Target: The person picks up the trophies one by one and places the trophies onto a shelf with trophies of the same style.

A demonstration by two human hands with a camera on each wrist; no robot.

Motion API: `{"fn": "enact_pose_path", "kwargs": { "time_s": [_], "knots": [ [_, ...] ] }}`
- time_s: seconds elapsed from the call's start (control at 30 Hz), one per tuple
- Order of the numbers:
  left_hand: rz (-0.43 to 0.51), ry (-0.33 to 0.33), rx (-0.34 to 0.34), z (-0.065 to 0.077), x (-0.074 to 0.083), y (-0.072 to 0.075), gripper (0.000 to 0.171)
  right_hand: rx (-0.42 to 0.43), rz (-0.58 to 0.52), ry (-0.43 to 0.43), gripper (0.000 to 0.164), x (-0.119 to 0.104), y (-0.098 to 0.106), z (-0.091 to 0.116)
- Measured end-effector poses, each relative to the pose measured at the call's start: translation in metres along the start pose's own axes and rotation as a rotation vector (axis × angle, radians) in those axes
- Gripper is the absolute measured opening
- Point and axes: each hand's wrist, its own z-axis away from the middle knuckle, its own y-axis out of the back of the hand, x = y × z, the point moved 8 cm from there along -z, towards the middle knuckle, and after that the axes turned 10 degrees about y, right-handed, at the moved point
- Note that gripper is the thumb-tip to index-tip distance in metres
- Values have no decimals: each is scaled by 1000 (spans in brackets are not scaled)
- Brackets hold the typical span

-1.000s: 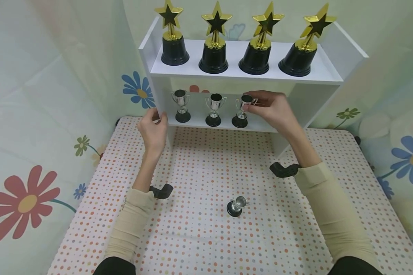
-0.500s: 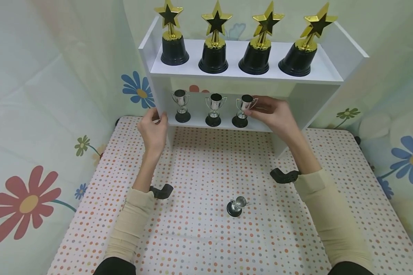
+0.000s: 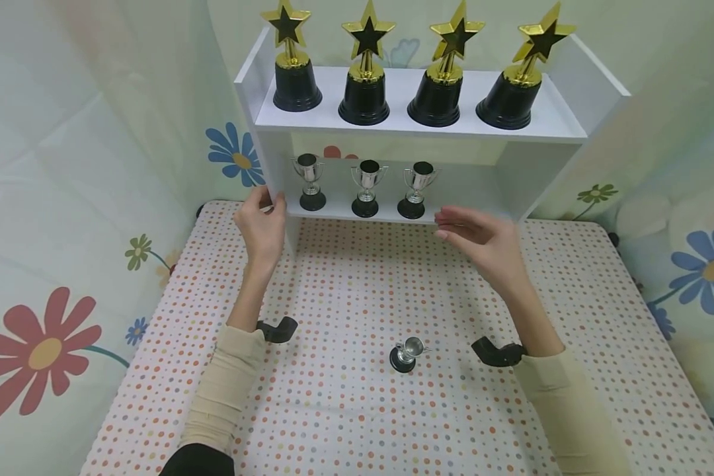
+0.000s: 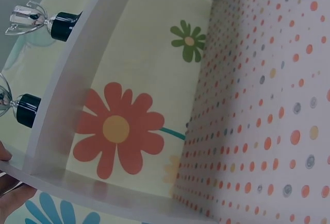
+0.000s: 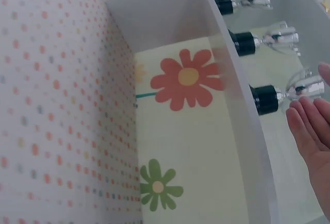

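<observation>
Three small silver trophy cups stand upright on the lower shelf: a left one (image 3: 309, 173), a middle one (image 3: 367, 178) and a right one (image 3: 418, 180). My right hand (image 3: 482, 246) is in front of the shelf, just right of the right cup, fingers loosely extended and holding nothing. With thumb and fingers on either side, my left hand (image 3: 262, 225) pinches the left side panel of the white shelf unit (image 3: 422, 135); the left wrist view shows those fingers (image 4: 15, 201) at the panel edge. A fourth silver trophy cup (image 3: 406, 354) stands on the dotted tablecloth.
Several gold star trophies with black bases, such as the leftmost star trophy (image 3: 296, 82), line the upper shelf. Beneath the unit spreads the dotted tablecloth (image 3: 345, 297). A flowered curtain (image 3: 95, 165) hangs around the table.
My right hand has let go of the right trophy cup and drawn back down and to the right. The cup stays standing on the shelf. My left hand keeps its place on the panel.
</observation>
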Motion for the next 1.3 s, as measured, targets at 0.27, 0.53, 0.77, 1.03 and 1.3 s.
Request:
{"fn": "enact_pose_path", "kwargs": {
  "time_s": [0.27, 0.53, 0.77, 1.03, 1.3],
  "knots": [
    [-2, 14, -2, -1, -1, 0, 18, -76, 128, 13, 37, 0, -14, 36],
    [14, 24, -14, 1, -3, 0, 18, -103, 50, 71, 40, 3, -28, 65],
    [15, 29, -18, 2, -4, -1, 18, -106, -13, 40, 40, 13, -42, 95],
    [19, 37, -20, 2, -4, -1, 19, -141, -9, 17, 47, 18, -57, 131],
    [15, 31, -17, 0, -2, 0, 19, -166, -50, -9, 54, 25, -72, 159]
  ]
}}
